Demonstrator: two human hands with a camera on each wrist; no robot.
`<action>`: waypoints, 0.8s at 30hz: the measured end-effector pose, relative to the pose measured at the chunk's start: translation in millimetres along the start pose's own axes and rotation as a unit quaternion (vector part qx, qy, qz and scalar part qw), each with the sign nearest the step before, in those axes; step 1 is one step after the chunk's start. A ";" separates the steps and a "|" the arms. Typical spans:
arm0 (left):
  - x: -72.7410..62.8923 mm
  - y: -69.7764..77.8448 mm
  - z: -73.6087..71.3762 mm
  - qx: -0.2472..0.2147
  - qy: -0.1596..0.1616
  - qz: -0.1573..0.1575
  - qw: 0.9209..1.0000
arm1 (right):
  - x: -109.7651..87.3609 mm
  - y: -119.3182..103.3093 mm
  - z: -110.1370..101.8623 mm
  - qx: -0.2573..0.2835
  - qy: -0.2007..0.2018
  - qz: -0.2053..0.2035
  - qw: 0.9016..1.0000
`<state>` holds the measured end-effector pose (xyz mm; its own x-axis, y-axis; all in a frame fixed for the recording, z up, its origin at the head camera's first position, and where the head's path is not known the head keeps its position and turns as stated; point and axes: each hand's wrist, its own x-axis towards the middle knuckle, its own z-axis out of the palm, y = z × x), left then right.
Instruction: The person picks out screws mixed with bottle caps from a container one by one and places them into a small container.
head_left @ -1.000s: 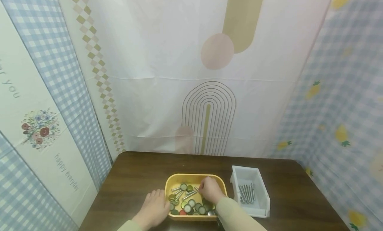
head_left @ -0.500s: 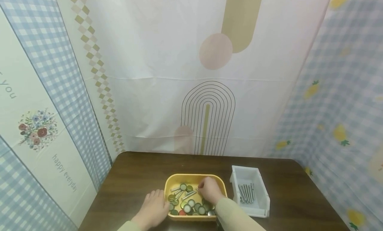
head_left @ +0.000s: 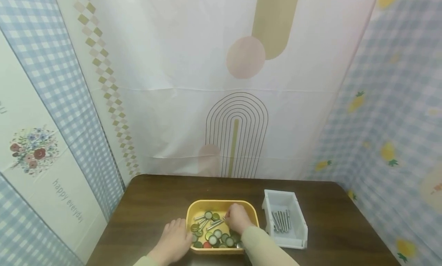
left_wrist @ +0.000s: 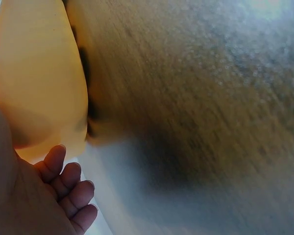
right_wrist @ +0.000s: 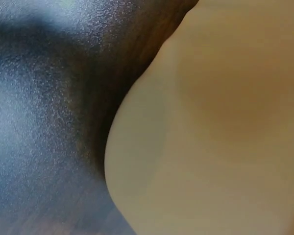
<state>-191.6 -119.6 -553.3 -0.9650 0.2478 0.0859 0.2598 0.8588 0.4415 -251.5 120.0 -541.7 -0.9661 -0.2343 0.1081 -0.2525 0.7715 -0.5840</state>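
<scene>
A yellow plastic bin (head_left: 221, 250) stands near the table's front, holding several bottle caps (head_left: 217, 233) and a few slim silver bolts (head_left: 215, 225). My right hand (head_left: 238, 218) reaches inside at its right part, fingers curled, with the end of a silver bolt (head_left: 223, 218) at the fingertips; the thumb side is partly hidden. Against the bin's left wall lies my left hand (head_left: 175, 237), its fingers relaxed and the thumb at the rim. The left wrist view shows these fingers (left_wrist: 68, 188) beside the yellow wall (left_wrist: 39, 73). A sleeve (right_wrist: 210, 122) fills much of the right wrist view.
To the right of the yellow bin stands a white bin (head_left: 300, 224) with several silver bolts (head_left: 282, 220) inside. The dark wooden table (head_left: 155, 193) has rounded far corners. Patterned cloths (head_left: 172, 124) hang close behind it and at both sides.
The head view has shifted slightly, so the scene sits a little further left. Both hands keep nearly the same places at the yellow bin.
</scene>
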 end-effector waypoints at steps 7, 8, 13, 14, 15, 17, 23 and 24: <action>1.1 -1.4 1.6 0.009 0.011 0.001 1.000 | 0.9 -1.7 2.5 -0.023 0.011 0.013 1.000; 1.0 -1.0 1.7 0.010 0.013 0.001 1.000 | 1.0 -1.4 3.0 -0.026 0.011 0.015 0.999; -0.3 -0.3 2.0 0.010 0.013 0.003 1.000 | 1.5 0.2 5.7 -0.036 0.010 0.016 0.999; -0.5 -0.3 1.7 0.009 0.012 0.003 1.000 | 1.7 0.3 5.8 -0.037 0.011 0.017 0.999; -0.6 -0.5 1.7 0.009 0.011 0.003 1.000 | 1.7 0.1 5.6 -0.035 0.012 0.016 0.999; -0.7 -0.7 1.4 0.009 0.009 0.002 1.000 | 1.9 -0.6 4.6 -0.033 0.011 0.017 0.999; -0.2 -1.7 2.5 0.008 0.004 0.001 1.000 | 1.7 -2.6 1.8 -0.035 0.012 0.017 0.999; -0.1 -1.7 2.6 0.008 0.003 0.000 1.000 | 1.7 -2.5 1.9 -0.036 0.013 0.016 0.999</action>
<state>-191.9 -119.9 -556.5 -0.9651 0.2451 0.0921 0.2607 0.8655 0.4277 -252.4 116.5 -541.7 -0.9747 -0.1938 0.1113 -0.2232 0.8187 -0.5290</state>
